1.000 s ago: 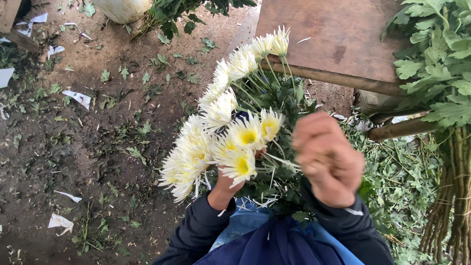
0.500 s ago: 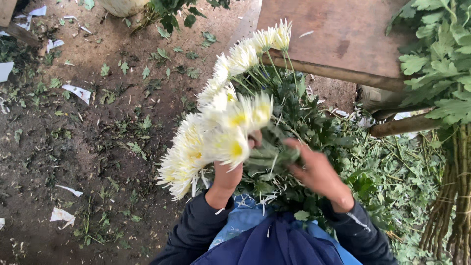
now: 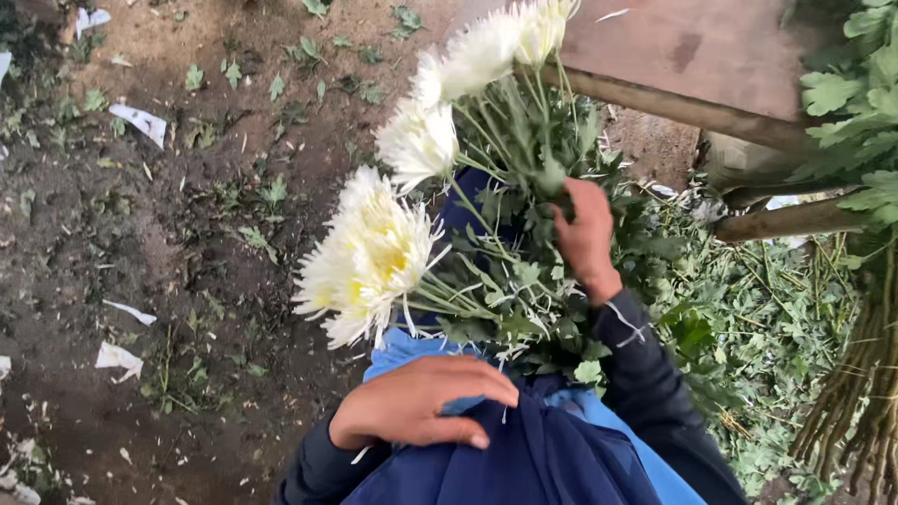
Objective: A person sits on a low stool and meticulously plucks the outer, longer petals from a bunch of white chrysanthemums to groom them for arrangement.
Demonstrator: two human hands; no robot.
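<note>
The right hand (image 3: 585, 234) is closed around the leafy stems of a bunch of white chrysanthemums (image 3: 393, 243), gripping them about midway along, below the upper blooms. The bunch lies slantwise across the person's front: a dense cluster of yellow-centred heads hangs to the left of the right hand, and a looser line of heads runs up past it toward the edge of the wooden surface (image 3: 692, 56). The stems and their foliage run back toward the person's body, just in front of the blue garment (image 3: 552, 449).

The left hand (image 3: 421, 407) lies flat on that blue garment, fingers spread and holding nothing; it is apart from the bunch, below the dense cluster of blooms.

As a judgement, the bunch is already gathered into one handful, but many leaves remain on the stems, so stripping or tidying looks unfinished, and no tie or wrap is visible on it.

Right of the right hand, a heap of green leaf trimmings (image 3: 767, 309) covers the ground, with more upright stems (image 3: 861, 393) at the far right. Left of the bunch, the dirt floor (image 3: 140, 281) is strewn with leaves and white paper scraps (image 3: 140, 122).
</note>
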